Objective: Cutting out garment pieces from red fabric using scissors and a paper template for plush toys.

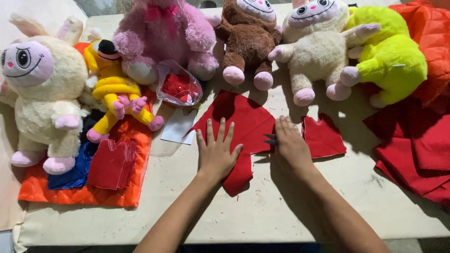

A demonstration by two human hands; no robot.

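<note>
Left hand (216,152) lies flat, fingers spread and released, palm down on a red fabric piece (241,124) in the middle of the beige table (281,211). The fabric is plain bright red, matte, felt-like, roughly fan-shaped at the top with a narrower strip running down toward the near edge; edges look cut, slightly uneven, no print. Right hand (289,144) rests at the fabric's right edge, fingers curled around small dark scissors (271,139), only the dark tips poking out to the left; grip closed on them. Just right of that hand, apart from the main piece, a smaller red cut piece (323,136) with a notched top edge. Far right: a heap of red cloth (412,145) and orange quilted material (431,42). Along the far edge, plush toys in a row: pink plush (164,37), brown plush (246,40), cream plush (314,51), neon yellow-green plush (391,61). Left side: a large cream rabbit plush (42,93), a yellow plush (115,89), a stack of red cutouts (112,164) on an orange quilted mat (84,194), blue cloth (70,171). A clear bag of red bits (178,86) sits behind the fabric, white paper (178,126) under it.
</note>
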